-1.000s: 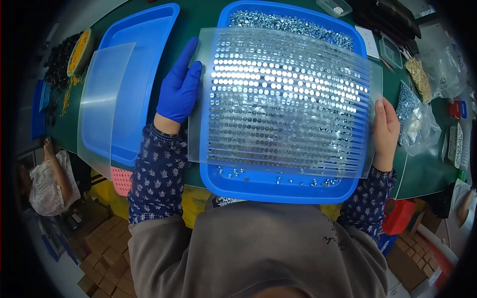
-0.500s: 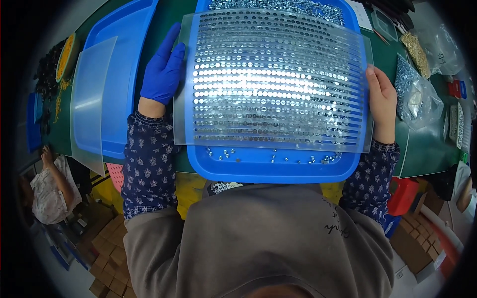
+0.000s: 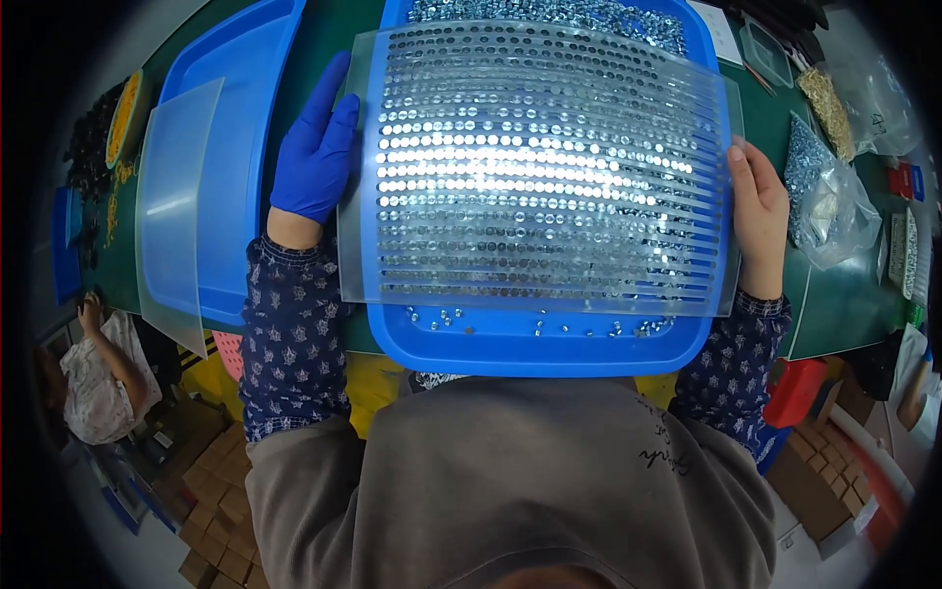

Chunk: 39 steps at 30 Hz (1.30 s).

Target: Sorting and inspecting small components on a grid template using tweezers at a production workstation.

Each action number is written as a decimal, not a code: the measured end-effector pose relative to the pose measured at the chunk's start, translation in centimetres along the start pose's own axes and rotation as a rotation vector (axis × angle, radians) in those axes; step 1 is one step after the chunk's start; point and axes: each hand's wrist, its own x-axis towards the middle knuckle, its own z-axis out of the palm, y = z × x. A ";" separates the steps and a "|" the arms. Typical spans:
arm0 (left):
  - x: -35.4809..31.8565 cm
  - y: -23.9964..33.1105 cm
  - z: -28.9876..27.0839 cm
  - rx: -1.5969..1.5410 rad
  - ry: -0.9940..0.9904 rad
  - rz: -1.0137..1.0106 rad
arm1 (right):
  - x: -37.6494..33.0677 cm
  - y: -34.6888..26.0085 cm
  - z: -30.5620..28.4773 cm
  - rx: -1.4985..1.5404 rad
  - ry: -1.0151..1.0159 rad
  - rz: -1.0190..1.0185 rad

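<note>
A clear grooved plate (image 3: 530,236) lies tilted over a blue tray (image 3: 535,361), with many small round shiny metal pieces lined up along its rows. My left hand (image 3: 312,157), in a blue glove, holds the plate's left edge; part of its fingers is hidden by the plate. At the opposite edge my bare right hand (image 3: 760,211) grips the plate, its thumb side along the rim and other fingers out of sight underneath. Loose silvery pieces (image 3: 559,12) are heaped at the tray's far end. A few more lie scattered near its front wall.
Left of me, a second blue tray (image 3: 245,108) carries a translucent sheet (image 3: 182,211). Beyond it stand a bowl of yellow bits (image 3: 126,116) and dark pieces. Bags of silver (image 3: 807,172) and gold pieces (image 3: 826,113) lie at right. Another person (image 3: 103,378) sits at far left.
The plate, the tray and both hands appear slightly lower in view. My grip on the plate looks the same.
</note>
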 end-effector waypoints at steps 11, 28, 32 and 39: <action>0.1 0.2 -0.3 0.111 0.042 0.063 | 0.4 0.2 -0.1 -0.063 -0.011 0.023; -22.1 -4.8 -25.7 1.485 1.271 -0.209 | 0.5 0.2 -0.3 -0.329 0.020 -0.101; -22.2 -6.6 -25.1 -1.329 1.123 -0.491 | 0.6 0.6 -0.5 -0.328 0.015 -0.096; -19.9 -11.2 -25.4 -0.921 1.072 -0.504 | 0.0 -0.5 -0.2 -0.271 0.003 -0.068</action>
